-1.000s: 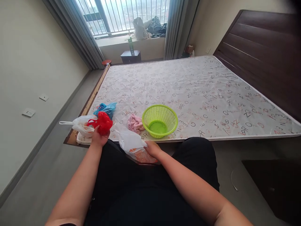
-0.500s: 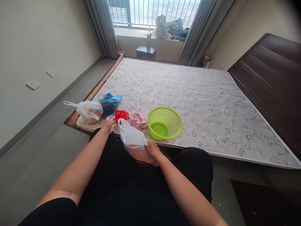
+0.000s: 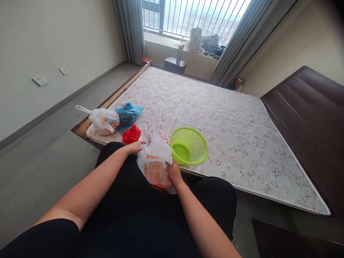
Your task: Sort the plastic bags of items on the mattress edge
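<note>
I sit at the edge of a mattress [image 3: 215, 107] printed with letters. My right hand [image 3: 174, 173] grips a white plastic bag with orange print [image 3: 154, 163] held upright over my lap. My left hand [image 3: 136, 147] touches the same bag at its upper left side. A red plastic bag [image 3: 131, 134] lies on the mattress just beyond my left hand. A pink cloth [image 3: 162, 134] is mostly hidden behind the white bag. A green plastic basket [image 3: 189, 146] stands empty to the right of the bag.
A blue plastic bag [image 3: 128, 115] and another white plastic bag [image 3: 103, 120] lie at the mattress corner on the left. A dark wooden headboard [image 3: 309, 118] stands at the right. A small stool [image 3: 146, 60], nightstand [image 3: 175, 65] and window sill with bags are at the far end.
My left hand let go of the red bag on the mattress and moved right to the white bag. My right hand lifted the white bag upright. The view swung left.
</note>
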Tool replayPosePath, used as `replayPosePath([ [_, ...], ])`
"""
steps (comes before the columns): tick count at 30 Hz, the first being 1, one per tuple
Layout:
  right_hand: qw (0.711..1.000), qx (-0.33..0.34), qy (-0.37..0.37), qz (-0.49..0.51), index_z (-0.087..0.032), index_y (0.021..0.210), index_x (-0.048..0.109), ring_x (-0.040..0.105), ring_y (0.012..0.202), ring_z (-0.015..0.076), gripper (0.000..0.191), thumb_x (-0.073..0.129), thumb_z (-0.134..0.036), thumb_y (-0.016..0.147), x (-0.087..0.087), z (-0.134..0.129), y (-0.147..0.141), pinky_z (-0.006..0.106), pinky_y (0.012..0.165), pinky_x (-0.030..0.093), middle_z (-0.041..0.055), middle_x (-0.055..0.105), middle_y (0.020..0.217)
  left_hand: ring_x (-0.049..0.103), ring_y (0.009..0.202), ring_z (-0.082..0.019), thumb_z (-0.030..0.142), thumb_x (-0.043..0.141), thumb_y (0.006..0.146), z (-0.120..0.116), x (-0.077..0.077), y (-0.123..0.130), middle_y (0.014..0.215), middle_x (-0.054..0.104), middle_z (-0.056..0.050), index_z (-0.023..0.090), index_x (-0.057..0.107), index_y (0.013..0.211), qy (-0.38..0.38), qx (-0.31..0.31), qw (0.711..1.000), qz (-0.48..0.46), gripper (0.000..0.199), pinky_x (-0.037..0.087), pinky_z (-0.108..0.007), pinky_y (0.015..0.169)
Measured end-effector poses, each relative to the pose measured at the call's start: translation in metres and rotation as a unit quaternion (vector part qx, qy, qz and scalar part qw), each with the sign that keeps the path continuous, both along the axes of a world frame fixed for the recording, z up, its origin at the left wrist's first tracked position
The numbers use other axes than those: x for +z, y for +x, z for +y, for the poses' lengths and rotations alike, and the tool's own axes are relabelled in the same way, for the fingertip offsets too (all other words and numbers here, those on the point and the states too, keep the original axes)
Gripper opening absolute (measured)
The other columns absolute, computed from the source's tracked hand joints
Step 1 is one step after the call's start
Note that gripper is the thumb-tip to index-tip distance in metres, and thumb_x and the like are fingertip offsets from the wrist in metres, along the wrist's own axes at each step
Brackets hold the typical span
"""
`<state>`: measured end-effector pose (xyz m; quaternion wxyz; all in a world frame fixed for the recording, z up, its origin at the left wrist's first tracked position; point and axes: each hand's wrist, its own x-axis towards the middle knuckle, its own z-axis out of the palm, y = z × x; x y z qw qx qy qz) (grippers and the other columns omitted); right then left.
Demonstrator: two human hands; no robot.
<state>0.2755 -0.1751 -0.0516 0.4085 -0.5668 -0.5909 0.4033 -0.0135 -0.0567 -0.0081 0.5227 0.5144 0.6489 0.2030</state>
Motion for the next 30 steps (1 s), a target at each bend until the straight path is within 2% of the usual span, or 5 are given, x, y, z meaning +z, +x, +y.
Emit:
replayPosePath([
  [5,0.998,-0.04,-0.01,0.057,-0.017,0.107,0.071,0.07,0.099,0.0266,0.041,0.05,-0.052,0.098,0.02,-0.003,0.002,0.039,0.091,0.055,0.0114,0.077,0.106,0.043,0.149,-0.043,0.01,0.084,0.048,-0.002,0.006,-0.01,0.146,0.061,-0.021,0.018,0.067,0.125,0.078,0.084,0.993,0.036,0.08,0.032,-0.047,0.124],
  [10,0.991,-0.061,-0.028,0.119,-0.016,0.111,0.07,0.07,0.102,0.0283,0.045,0.056,-0.055,0.094,0.024,-0.003,0.0,0.044,0.094,0.056,0.0129,0.077,0.111,0.061,0.134,-0.039,0.027,0.099,0.048,-0.016,0.01,-0.02,0.134,0.069,-0.021,0.02,0.059,0.139,-0.041,0.041,0.995,-0.086,0.1,0.048,-0.045,0.11],
  [17,0.976,-0.088,-0.067,0.187,-0.016,0.117,0.067,0.07,0.11,0.0301,0.054,0.064,-0.062,0.088,0.019,-0.001,-0.007,0.047,0.097,0.057,0.0148,0.076,0.12,0.073,0.099,-0.032,0.04,0.099,0.049,-0.023,0.022,-0.02,0.105,0.079,-0.01,0.017,0.073,0.111,-0.03,0.008,0.99,-0.14,0.071,0.06,-0.039,0.084],
  [24,0.968,-0.027,-0.091,0.233,-0.021,0.123,0.058,0.075,0.079,0.0218,0.059,0.068,-0.066,0.087,0.012,-0.004,-0.007,0.032,0.064,0.056,0.0085,0.075,0.104,0.066,0.079,-0.021,0.055,0.079,0.074,0.018,0.028,-0.063,0.096,0.074,-0.005,0.015,0.072,0.108,0.215,0.203,0.955,-0.011,0.053,0.054,-0.032,0.072],
  [30,0.966,0.026,-0.134,0.218,-0.022,0.12,0.058,0.073,0.07,0.0174,0.053,0.063,-0.066,0.091,0.004,-0.008,-0.013,0.029,0.066,0.053,0.0048,0.073,0.097,0.058,0.079,-0.014,0.028,0.069,0.091,0.064,0.021,-0.09,0.1,0.073,-0.006,0.006,0.065,0.117,0.206,0.277,0.939,0.004,0.034,0.049,-0.028,0.076],
])
